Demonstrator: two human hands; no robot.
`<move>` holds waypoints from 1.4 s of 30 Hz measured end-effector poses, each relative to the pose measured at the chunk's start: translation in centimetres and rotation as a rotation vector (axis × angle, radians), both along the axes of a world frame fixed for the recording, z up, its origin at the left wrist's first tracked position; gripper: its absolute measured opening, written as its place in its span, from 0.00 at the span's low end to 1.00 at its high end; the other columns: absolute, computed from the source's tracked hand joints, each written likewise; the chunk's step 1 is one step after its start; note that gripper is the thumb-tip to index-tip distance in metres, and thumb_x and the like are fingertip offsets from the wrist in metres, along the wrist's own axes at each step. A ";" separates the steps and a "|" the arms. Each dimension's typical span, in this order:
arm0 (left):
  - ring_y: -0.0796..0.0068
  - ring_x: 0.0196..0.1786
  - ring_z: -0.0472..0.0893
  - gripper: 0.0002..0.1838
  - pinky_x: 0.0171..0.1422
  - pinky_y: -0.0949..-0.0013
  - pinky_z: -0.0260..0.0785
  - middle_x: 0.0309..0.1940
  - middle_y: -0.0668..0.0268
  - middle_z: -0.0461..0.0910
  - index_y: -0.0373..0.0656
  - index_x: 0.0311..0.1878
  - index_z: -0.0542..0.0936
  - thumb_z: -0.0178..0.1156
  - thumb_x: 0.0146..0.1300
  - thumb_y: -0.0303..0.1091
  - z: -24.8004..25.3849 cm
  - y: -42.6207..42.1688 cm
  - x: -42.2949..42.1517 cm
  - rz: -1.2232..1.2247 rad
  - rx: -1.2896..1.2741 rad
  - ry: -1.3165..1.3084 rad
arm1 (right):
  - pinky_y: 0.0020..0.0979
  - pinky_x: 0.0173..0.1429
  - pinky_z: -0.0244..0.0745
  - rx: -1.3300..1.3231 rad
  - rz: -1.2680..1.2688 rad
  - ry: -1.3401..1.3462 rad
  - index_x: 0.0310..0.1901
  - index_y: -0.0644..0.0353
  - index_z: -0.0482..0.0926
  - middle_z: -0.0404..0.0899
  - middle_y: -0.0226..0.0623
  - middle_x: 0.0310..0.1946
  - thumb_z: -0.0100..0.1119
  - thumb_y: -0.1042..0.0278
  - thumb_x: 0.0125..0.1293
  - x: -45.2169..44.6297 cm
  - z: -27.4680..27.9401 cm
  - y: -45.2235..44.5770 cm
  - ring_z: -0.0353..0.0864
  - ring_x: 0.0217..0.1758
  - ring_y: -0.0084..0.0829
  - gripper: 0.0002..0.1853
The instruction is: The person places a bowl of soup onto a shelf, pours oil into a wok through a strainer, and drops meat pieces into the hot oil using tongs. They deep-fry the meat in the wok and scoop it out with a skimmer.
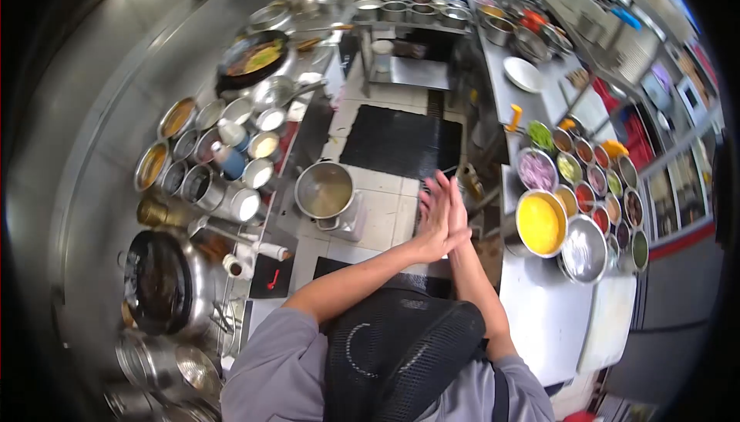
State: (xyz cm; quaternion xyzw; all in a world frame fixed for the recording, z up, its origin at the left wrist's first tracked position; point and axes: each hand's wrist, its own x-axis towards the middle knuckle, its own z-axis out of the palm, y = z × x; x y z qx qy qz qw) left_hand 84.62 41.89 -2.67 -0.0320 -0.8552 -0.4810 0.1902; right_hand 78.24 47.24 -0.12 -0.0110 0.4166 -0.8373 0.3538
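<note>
Head view: two hands (445, 220) together, one yellow-filled bowl (541, 224) nearby.

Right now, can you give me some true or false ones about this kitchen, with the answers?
1. The left hand and the right hand touch each other. True.
2. The white plate lies on the floor. False: the plate lies on a counter.
3. A silver bowl sits beside the yellow food. True.
4. The person's sleeves are bright red. False: the sleeves are grey.
5. A black mat lies on the floor. True.
</note>
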 end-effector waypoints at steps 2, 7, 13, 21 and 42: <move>0.36 0.80 0.28 0.57 0.77 0.33 0.30 0.80 0.43 0.32 0.46 0.81 0.33 0.60 0.65 0.58 4.3 -0.1 -1.8 -0.113 0.064 0.030 | 0.45 0.68 0.68 -0.074 -0.187 0.166 0.65 0.63 0.71 0.78 0.43 0.60 0.43 0.40 0.73 -0.7 4.7 0.0 0.78 0.61 0.35 0.34; 0.50 0.83 0.32 0.51 0.81 0.48 0.28 0.81 0.47 0.37 0.40 0.80 0.40 0.57 0.68 0.57 13.4 -0.7 -4.3 -0.170 0.054 0.378 | 0.39 0.73 0.60 -0.177 -0.213 0.643 0.74 0.60 0.58 0.63 0.42 0.72 0.33 0.41 0.77 0.5 11.6 0.6 0.65 0.71 0.37 0.35; 0.60 0.83 0.34 0.38 0.82 0.56 0.21 0.82 0.56 0.39 0.37 0.79 0.48 0.40 0.77 0.54 22.8 -3.5 -3.5 -0.135 0.163 0.659 | 0.36 0.82 0.34 -0.070 -0.206 1.027 0.78 0.65 0.47 0.44 0.47 0.80 0.26 0.48 0.79 3.9 15.2 -1.4 0.39 0.84 0.40 0.35; 0.62 0.82 0.47 0.32 0.82 0.56 0.31 0.79 0.56 0.54 0.39 0.76 0.61 0.34 0.78 0.51 20.4 -12.2 -2.6 0.183 0.249 0.632 | 0.38 0.76 0.57 0.104 -0.035 1.273 0.73 0.63 0.62 0.62 0.50 0.73 0.41 0.54 0.78 5.3 11.3 -3.5 0.61 0.77 0.46 0.29; 0.45 0.79 0.54 0.35 0.80 0.38 0.24 0.77 0.56 0.57 0.51 0.78 0.57 0.30 0.75 0.60 -3.5 -11.2 2.9 -0.140 -0.468 0.451 | 0.35 0.69 0.66 -0.091 0.047 -0.175 0.69 0.57 0.68 0.73 0.36 0.63 0.41 0.51 0.76 7.7 0.0 -3.0 0.71 0.65 0.33 0.26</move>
